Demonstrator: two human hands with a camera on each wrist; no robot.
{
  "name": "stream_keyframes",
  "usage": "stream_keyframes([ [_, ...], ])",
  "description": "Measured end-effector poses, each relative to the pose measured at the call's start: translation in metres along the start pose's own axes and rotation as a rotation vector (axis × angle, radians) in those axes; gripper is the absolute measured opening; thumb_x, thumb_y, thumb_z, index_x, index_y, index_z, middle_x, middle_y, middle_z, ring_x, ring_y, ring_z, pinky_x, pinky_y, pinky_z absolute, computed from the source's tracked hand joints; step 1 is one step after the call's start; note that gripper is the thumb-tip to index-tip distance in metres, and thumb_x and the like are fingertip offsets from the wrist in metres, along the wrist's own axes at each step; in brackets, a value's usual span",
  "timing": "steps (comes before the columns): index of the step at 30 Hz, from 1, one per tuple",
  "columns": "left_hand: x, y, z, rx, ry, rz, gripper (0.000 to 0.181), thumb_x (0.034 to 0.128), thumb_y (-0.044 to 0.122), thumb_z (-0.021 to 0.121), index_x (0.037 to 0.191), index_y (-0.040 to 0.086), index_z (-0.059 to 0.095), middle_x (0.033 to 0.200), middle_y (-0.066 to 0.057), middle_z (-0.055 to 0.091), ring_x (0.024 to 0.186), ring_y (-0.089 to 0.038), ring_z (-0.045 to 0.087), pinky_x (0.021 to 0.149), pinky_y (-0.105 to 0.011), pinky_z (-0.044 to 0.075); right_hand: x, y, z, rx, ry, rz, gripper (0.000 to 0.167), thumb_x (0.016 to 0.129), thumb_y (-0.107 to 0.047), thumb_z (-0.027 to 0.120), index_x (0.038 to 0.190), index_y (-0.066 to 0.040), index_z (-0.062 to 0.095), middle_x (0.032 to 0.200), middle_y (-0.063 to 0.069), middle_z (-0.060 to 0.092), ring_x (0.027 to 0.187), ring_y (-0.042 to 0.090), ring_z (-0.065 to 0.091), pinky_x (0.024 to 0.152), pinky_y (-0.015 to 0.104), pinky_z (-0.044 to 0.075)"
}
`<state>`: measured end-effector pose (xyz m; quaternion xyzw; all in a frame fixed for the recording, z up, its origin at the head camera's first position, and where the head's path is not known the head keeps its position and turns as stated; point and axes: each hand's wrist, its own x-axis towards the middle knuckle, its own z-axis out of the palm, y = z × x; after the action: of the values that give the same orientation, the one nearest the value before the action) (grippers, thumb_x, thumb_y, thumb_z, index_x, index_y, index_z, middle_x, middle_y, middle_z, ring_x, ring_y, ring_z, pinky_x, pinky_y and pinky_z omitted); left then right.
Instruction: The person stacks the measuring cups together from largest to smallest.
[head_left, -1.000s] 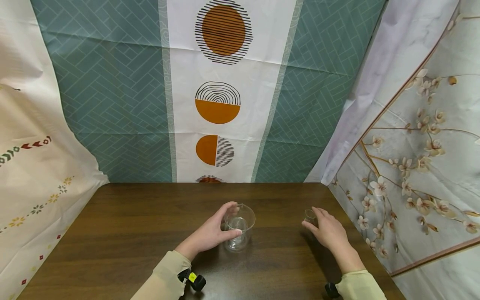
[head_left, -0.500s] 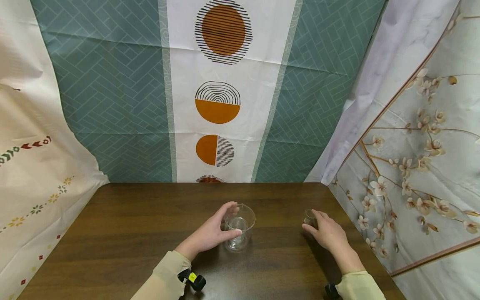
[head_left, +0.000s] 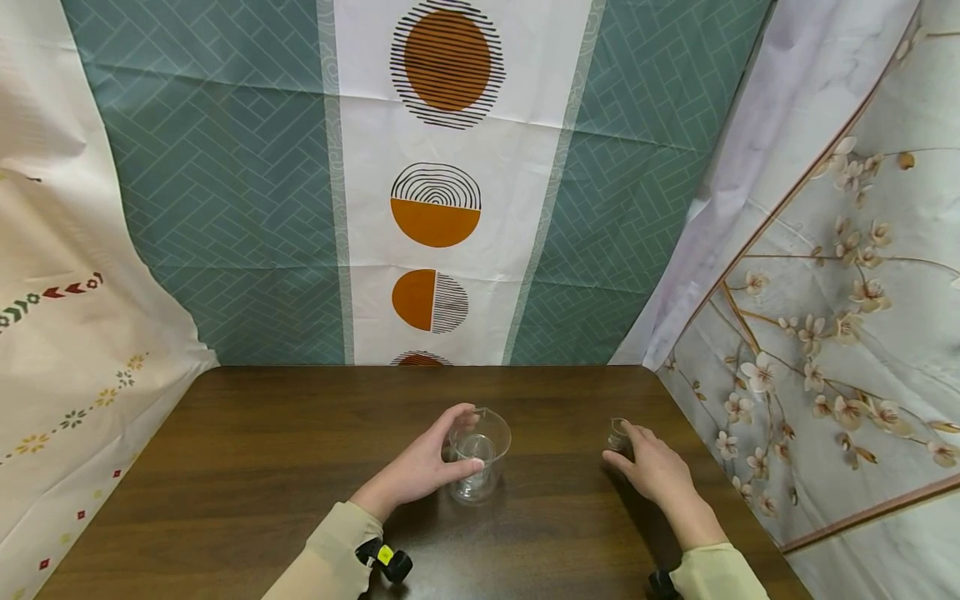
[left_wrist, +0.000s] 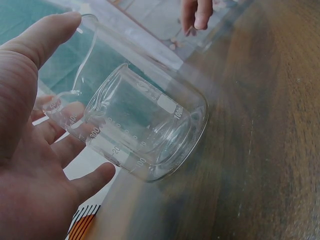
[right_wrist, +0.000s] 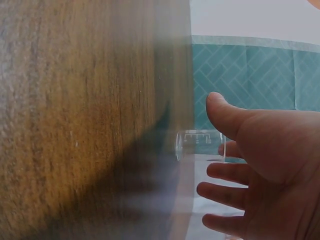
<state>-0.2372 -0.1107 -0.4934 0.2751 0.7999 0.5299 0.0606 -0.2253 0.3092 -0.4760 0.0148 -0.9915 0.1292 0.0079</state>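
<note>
A large clear glass beaker (head_left: 492,478) stands upright on the table, with a smaller beaker (left_wrist: 135,102) marked 100 ml nested inside it. My left hand (head_left: 420,467) holds the large beaker from its left side, thumb at the rim and fingers round the far wall. At the right, a tiny glass beaker (right_wrist: 199,145) with printed graduations stands on the tabletop. Beside it is my right hand (head_left: 660,468), its thumb apart from the glass and its fingers loosely bent. Whether the index finger touches the tiny beaker's rim cannot be told.
The brown wooden table (head_left: 247,467) ends at a teal and white curtain (head_left: 247,208) behind. A flowered curtain (head_left: 840,333) borders the right side, a cream cloth (head_left: 75,375) the left. Bare wood lies between the two hands.
My right hand has drawn slightly back from the tiny beaker, so more of the glass shows. The left hand and the large beaker have stayed still.
</note>
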Motion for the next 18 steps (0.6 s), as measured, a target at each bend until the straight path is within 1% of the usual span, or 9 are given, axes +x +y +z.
stream_keyframes([
  [4,-0.0001,-0.0001,0.0000,-0.001,0.001,0.004,0.086,0.1011,0.038,0.084,0.168,0.017,0.034,0.164,-0.002,0.052,0.154,-0.034,0.045,0.120,-0.070,0.037,0.0003,-0.0010,0.0000,0.013,0.014,-0.009,0.078,0.109,-0.048,0.070,0.164,0.000,0.044,0.160,0.035,0.048,0.141,0.062,0.049,0.104,0.075,0.046],
  [9,-0.0002,-0.0003,-0.0003,-0.005,0.003,0.005,0.085,0.1009,0.039,0.084,0.168,0.021,0.035,0.164,-0.002,0.052,0.154,-0.034,0.045,0.120,-0.070,0.037,0.0009,-0.0022,0.0002,0.028,0.025,-0.003,0.081,0.108,-0.047,0.071,0.167,-0.001,0.040,0.160,0.036,0.048,0.138,0.061,0.053,0.101,0.075,0.049],
  [13,-0.0002,-0.0004,-0.0004,-0.003,0.004,0.003,0.085,0.1006,0.040,0.084,0.168,0.022,0.035,0.164,-0.002,0.053,0.154,-0.033,0.045,0.121,-0.069,0.037,0.0021,-0.0025,0.0004,0.025,0.020,0.005,0.084,0.109,-0.047,0.070,0.168,0.002,0.036,0.161,0.038,0.046,0.140,0.061,0.051,0.103,0.075,0.047],
  [18,0.0007,-0.0005,-0.0001,-0.003,0.001,0.008,0.085,0.1013,0.038,0.084,0.168,0.018,0.035,0.164,-0.003,0.052,0.153,-0.034,0.046,0.120,-0.069,0.038,0.0036,-0.0031,0.0001,0.020,0.020,0.012,0.085,0.109,-0.046,0.071,0.166,0.006,0.037,0.160,0.039,0.046,0.141,0.062,0.049,0.106,0.075,0.045],
])
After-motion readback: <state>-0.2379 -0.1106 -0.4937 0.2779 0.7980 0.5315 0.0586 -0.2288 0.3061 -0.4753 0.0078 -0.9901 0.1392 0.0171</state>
